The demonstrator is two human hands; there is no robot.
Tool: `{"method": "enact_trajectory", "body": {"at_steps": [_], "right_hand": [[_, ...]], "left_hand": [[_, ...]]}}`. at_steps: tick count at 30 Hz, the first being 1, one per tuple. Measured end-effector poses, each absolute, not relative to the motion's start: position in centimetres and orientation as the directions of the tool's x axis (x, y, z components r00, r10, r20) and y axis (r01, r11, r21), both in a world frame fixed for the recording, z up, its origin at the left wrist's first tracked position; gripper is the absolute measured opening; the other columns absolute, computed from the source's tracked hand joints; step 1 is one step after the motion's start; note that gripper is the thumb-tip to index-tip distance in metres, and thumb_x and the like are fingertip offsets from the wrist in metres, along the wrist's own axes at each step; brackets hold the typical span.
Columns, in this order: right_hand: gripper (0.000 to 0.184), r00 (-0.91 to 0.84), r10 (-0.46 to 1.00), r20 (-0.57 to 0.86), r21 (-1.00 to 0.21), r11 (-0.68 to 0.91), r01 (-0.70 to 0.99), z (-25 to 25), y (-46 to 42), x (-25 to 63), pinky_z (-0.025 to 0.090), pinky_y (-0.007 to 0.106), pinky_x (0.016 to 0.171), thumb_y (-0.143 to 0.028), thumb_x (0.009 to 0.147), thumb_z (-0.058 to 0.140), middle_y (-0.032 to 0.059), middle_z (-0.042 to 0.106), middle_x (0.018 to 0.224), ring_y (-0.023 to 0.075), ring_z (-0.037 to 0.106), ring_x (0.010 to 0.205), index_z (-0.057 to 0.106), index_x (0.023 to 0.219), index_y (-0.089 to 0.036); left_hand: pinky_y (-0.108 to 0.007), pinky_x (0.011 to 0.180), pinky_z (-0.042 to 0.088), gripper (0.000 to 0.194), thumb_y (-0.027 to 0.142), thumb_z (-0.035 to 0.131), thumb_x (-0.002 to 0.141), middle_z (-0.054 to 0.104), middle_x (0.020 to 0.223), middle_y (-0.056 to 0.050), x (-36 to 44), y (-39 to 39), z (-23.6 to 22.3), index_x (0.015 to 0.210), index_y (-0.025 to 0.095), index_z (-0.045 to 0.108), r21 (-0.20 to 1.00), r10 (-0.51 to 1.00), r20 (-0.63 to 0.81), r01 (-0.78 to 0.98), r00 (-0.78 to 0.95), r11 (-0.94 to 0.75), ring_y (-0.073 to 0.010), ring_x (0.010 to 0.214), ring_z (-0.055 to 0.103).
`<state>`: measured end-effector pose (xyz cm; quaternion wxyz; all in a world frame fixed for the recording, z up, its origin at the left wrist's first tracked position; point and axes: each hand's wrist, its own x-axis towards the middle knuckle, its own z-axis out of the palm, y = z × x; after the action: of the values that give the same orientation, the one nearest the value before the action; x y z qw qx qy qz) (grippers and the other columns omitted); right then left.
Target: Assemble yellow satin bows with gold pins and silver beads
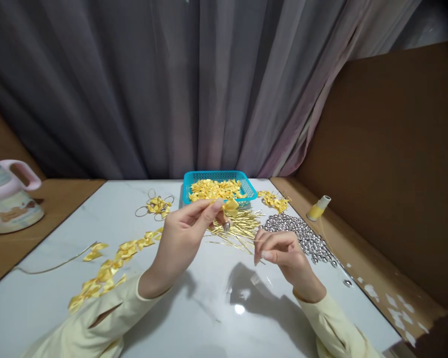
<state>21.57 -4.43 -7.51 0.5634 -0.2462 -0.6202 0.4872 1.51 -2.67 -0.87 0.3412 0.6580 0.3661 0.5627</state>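
Note:
My left hand is raised over the white table, fingers pinched on a small yellow ribbon bow with a silver bead hanging under it. My right hand is closed in a pinch to its right, near a thin gold wire; what it grips is too fine to name. Under both hands lies a pile of gold wire pieces. A heap of silver beads lies just right of my right hand.
A blue basket of yellow bows stands at the table's far edge. A string of joined yellow bows runs across the left. A finished bow cluster, a yellow thread spool, and a mug at far left.

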Motion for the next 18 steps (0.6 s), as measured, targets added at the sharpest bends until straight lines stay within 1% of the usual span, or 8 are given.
{"method": "enact_trajectory", "body": {"at_steps": [3, 5, 7, 9, 12, 15, 18], "right_hand": [[0.011, -0.240, 0.817, 0.524, -0.830, 0.428, -0.357, -7.1, -5.0, 21.5, 0.040, 0.035, 0.060, -0.033, 0.070, 0.074, 0.0048, 0.069, 0.056, 0.0181, 0.053, 0.054, 0.075, 0.065, -0.023], [0.010, -0.268, 0.789, 0.554, -0.812, 0.439, -0.386, -6.9, -5.4, 21.3, 0.041, 0.035, 0.058, -0.033, 0.071, 0.074, 0.0056, 0.069, 0.057, 0.0181, 0.053, 0.052, 0.076, 0.067, -0.024], [0.007, -0.312, 0.769, 0.557, -0.817, 0.441, -0.372, -6.8, -6.0, 21.1, 0.042, 0.034, 0.057, -0.030, 0.072, 0.074, 0.0061, 0.070, 0.060, 0.0181, 0.055, 0.053, 0.076, 0.070, -0.024], [0.004, -0.368, 0.762, 0.533, -0.843, 0.440, -0.310, -6.8, -6.4, 20.8, 0.044, 0.034, 0.059, -0.026, 0.073, 0.073, 0.0061, 0.070, 0.063, 0.0180, 0.058, 0.055, 0.076, 0.071, -0.023], [0.009, -0.442, 0.751, 0.491, -0.869, 0.457, -0.189, -6.8, -7.0, 20.0, 0.046, 0.032, 0.061, -0.025, 0.075, 0.070, 0.0065, 0.069, 0.064, 0.0176, 0.059, 0.058, 0.074, 0.069, -0.020], [0.017, -0.475, 0.747, 0.466, -0.865, 0.496, -0.069, -7.0, -7.2, 18.9, 0.046, 0.029, 0.058, -0.027, 0.078, 0.066, 0.0075, 0.068, 0.063, 0.0167, 0.058, 0.058, 0.071, 0.066, -0.017], [0.022, -0.454, 0.774, 0.442, -0.854, 0.518, 0.052, -7.6, -6.9, 18.1, 0.045, 0.027, 0.056, -0.029, 0.080, 0.064, 0.0081, 0.067, 0.064, 0.0158, 0.057, 0.057, 0.069, 0.065, -0.015]], "left_hand": [[-0.023, 0.069, 0.051, 0.020, 0.031, 0.059, 0.085, 0.071, 0.072, 0.000, 1.6, -2.5, -1.2, 0.072, 0.020, 0.069, 0.834, 0.855, 0.511, 0.187, 0.090, -0.519, -0.0140, 0.069, 0.063], [-0.025, 0.072, 0.052, 0.018, 0.031, 0.059, 0.085, 0.073, 0.075, 0.000, 1.7, -2.5, -1.4, 0.076, 0.020, 0.071, 0.823, 0.855, 0.510, 0.235, 0.092, -0.517, -0.0155, 0.073, 0.066], [-0.026, 0.070, 0.053, 0.017, 0.031, 0.060, 0.084, 0.074, 0.076, -0.001, 1.8, -2.6, -1.6, 0.077, 0.020, 0.071, 0.820, 0.860, 0.503, 0.265, 0.090, -0.507, -0.0167, 0.072, 0.067], [-0.027, 0.068, 0.054, 0.017, 0.031, 0.060, 0.083, 0.074, 0.076, -0.002, 2.0, -2.7, -1.6, 0.077, 0.020, 0.071, 0.820, 0.865, 0.494, 0.284, 0.087, -0.497, -0.0174, 0.070, 0.068], [-0.026, 0.067, 0.056, 0.017, 0.031, 0.061, 0.083, 0.075, 0.075, -0.002, 2.3, -3.0, -1.6, 0.076, 0.019, 0.071, 0.857, 0.895, 0.439, 0.261, 0.083, -0.444, -0.0171, 0.068, 0.068], [-0.025, 0.068, 0.058, 0.016, 0.031, 0.063, 0.082, 0.075, 0.076, -0.003, 2.7, -3.1, -1.5, 0.077, 0.018, 0.071, 0.919, 0.929, 0.355, 0.143, 0.104, -0.367, -0.0176, 0.070, 0.070], [-0.023, 0.068, 0.059, 0.017, 0.031, 0.064, 0.081, 0.075, 0.076, -0.004, 2.9, -3.3, -1.3, 0.078, 0.016, 0.071, 0.949, 0.942, 0.300, 0.053, 0.148, -0.311, -0.0178, 0.072, 0.071]]}}
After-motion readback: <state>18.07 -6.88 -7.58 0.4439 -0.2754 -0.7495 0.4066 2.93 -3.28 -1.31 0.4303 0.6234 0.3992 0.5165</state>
